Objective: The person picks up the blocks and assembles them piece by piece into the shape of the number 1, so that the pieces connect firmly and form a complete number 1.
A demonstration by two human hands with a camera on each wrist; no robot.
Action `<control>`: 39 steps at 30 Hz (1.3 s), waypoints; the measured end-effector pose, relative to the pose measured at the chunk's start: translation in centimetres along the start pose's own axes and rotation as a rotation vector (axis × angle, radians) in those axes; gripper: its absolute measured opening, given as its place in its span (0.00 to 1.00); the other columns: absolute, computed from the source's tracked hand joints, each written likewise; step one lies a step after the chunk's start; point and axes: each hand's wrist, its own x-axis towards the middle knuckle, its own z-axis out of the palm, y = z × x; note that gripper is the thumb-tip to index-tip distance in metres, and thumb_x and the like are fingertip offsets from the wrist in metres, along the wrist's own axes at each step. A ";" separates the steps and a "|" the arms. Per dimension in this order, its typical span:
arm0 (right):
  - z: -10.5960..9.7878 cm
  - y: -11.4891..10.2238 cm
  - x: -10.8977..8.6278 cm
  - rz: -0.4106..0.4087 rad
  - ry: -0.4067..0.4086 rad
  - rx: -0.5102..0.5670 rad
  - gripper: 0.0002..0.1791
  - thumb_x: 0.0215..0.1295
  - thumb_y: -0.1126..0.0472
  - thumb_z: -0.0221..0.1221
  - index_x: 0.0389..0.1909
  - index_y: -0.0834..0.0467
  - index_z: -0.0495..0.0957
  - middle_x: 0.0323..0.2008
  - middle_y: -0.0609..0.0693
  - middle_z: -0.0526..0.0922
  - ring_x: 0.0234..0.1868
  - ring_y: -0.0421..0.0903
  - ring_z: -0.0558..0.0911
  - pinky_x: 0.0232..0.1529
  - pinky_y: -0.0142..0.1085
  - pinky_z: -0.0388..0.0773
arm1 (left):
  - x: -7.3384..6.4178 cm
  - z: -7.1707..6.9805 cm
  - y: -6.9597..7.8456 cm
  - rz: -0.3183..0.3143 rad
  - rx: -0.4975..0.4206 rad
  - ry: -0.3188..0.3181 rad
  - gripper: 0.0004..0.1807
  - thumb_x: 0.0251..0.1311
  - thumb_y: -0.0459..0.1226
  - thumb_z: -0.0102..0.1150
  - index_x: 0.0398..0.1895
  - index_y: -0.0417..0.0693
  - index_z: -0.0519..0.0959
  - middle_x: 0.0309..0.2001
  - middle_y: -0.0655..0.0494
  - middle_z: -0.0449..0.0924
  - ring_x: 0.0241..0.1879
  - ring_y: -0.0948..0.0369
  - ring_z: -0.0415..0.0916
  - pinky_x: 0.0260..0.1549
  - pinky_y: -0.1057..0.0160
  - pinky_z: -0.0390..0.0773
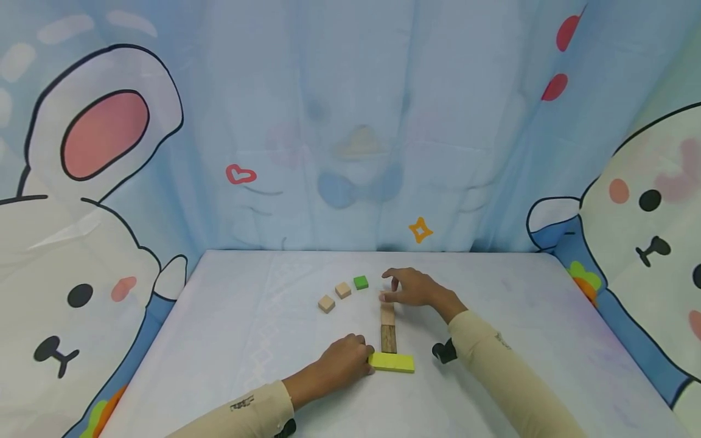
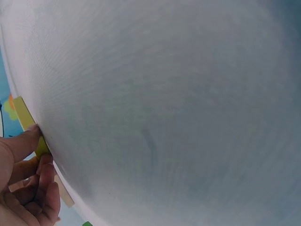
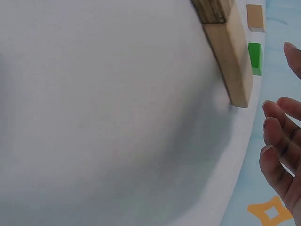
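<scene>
My left hand [image 1: 342, 363] pinches the left end of a long yellow block [image 1: 392, 363] between thumb and fingers; the left wrist view shows the thumb lying on the yellow block [image 2: 27, 117]. Running away from this block in a line are a dark-grained wooden block [image 1: 388, 339] and a pale wooden block [image 1: 387, 314], end to end. Over the far end of the pale block hovers my right hand [image 1: 413, 289], thumb and fingers spread apart. In the right wrist view its fingers [image 3: 277, 136] hold nothing and stand apart from the pale block [image 3: 230, 66].
Left of the line, toward the back of the white table [image 1: 246, 340], lie a green block [image 1: 361, 282] and two small wooden cubes, one nearer the green block [image 1: 342, 290] and another wooden cube [image 1: 326, 303] further left. A blue cartoon curtain [image 1: 306, 121] hangs behind the table.
</scene>
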 end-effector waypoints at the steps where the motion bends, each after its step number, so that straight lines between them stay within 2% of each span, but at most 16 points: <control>1: -0.1 -0.1 0.2 0.001 0.002 -0.001 0.35 0.63 0.42 0.65 0.65 0.59 0.73 0.40 0.50 0.83 0.35 0.43 0.77 0.36 0.38 0.75 | 0.0 0.0 0.0 0.001 0.000 0.001 0.18 0.56 0.47 0.72 0.47 0.50 0.87 0.36 0.60 0.83 0.31 0.71 0.70 0.31 0.74 0.73; 13: -0.6 -1.3 2.0 0.026 -0.013 -0.017 0.35 0.62 0.45 0.68 0.65 0.58 0.72 0.45 0.52 0.85 0.43 0.47 0.81 0.47 0.46 0.80 | 0.0 0.1 -0.1 -0.006 0.003 -0.013 0.18 0.57 0.47 0.72 0.47 0.50 0.87 0.35 0.60 0.83 0.30 0.71 0.70 0.31 0.74 0.73; 24: -0.9 -1.9 3.3 0.036 -0.055 -0.013 0.34 0.62 0.49 0.69 0.66 0.58 0.72 0.48 0.53 0.84 0.46 0.49 0.81 0.51 0.47 0.79 | 0.2 0.2 -0.3 -0.008 0.010 -0.025 0.18 0.57 0.48 0.71 0.48 0.51 0.87 0.36 0.60 0.84 0.31 0.71 0.70 0.31 0.74 0.74; 34: -0.4 -2.4 4.7 0.090 -0.090 -0.045 0.34 0.61 0.48 0.70 0.65 0.54 0.73 0.50 0.52 0.84 0.50 0.50 0.80 0.52 0.46 0.79 | 0.3 0.1 -0.4 0.005 0.031 -0.014 0.16 0.57 0.47 0.72 0.46 0.51 0.87 0.36 0.60 0.84 0.31 0.70 0.72 0.31 0.74 0.74; 39: -0.3 -2.8 5.2 0.067 -0.100 -0.050 0.33 0.61 0.50 0.70 0.65 0.56 0.73 0.50 0.54 0.84 0.51 0.51 0.81 0.53 0.48 0.78 | 0.2 0.0 -0.2 0.006 0.055 -0.001 0.16 0.56 0.48 0.72 0.45 0.51 0.88 0.36 0.60 0.84 0.30 0.71 0.72 0.30 0.75 0.74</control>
